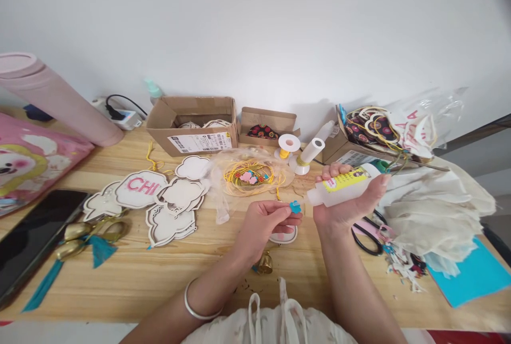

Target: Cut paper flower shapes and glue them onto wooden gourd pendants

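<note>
Between the thumb and fingers of my left hand (261, 229) is a small blue flower-shaped piece (295, 206). My right hand (339, 213) is wrapped round a white squeeze bottle (347, 187) with a yellow label, tilted so its nozzle points left at the blue piece. The nozzle tip is close to the piece; whether they touch I cannot tell. Under my left hand lies a pale round-edged plaque (285, 235), partly hidden, with a brass bell (265, 263) just below it. Beyond my hands sits a clear bag (219, 184) with yellow cord (249, 173) and small flower pieces.
Cloud-shaped plaques (171, 224) lie to the left, beside brass bells with blue tassels (104, 251) and a phone (40, 237). Cardboard boxes (159, 125) and thread spools (309, 155) stand at the back. Scissors (367, 240), pale fabric (427, 211) and a blue sheet (475, 275) are right.
</note>
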`<action>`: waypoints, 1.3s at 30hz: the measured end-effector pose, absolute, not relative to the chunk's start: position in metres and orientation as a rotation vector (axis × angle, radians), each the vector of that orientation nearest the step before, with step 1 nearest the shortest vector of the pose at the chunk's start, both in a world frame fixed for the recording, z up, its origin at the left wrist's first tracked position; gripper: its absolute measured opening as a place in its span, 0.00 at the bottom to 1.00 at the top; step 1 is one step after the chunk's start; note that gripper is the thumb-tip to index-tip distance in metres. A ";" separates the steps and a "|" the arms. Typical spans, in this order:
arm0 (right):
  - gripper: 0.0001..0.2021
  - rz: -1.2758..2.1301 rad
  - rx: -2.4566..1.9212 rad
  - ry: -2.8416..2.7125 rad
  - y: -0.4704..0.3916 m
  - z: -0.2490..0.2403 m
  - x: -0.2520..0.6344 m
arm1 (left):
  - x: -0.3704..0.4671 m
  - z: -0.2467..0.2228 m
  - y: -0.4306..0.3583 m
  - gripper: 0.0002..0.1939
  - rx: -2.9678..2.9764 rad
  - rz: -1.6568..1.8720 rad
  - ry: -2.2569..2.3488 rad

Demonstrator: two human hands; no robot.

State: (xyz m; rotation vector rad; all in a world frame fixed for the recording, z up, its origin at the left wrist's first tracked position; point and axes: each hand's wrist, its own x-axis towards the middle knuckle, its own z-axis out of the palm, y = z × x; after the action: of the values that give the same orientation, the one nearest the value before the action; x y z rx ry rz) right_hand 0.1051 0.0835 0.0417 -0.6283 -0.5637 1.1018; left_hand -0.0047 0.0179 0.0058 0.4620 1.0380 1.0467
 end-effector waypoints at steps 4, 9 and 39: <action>0.24 1.134 -0.598 -0.582 0.083 0.041 0.105 | -0.005 0.005 0.017 0.10 0.469 1.051 1.045; 0.24 1.098 -0.631 -0.569 0.083 0.041 0.107 | -0.004 0.005 0.017 0.11 0.482 1.039 1.051; 0.26 1.125 -0.619 -0.605 0.083 0.044 0.106 | -0.005 0.007 0.018 0.13 0.478 1.061 1.069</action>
State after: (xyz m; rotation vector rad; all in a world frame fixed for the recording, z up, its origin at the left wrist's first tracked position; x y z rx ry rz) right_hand 0.1060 0.0831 0.0441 -0.6193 -0.6051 1.1252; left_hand -0.0047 0.0180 0.0075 0.4784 1.0689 1.0614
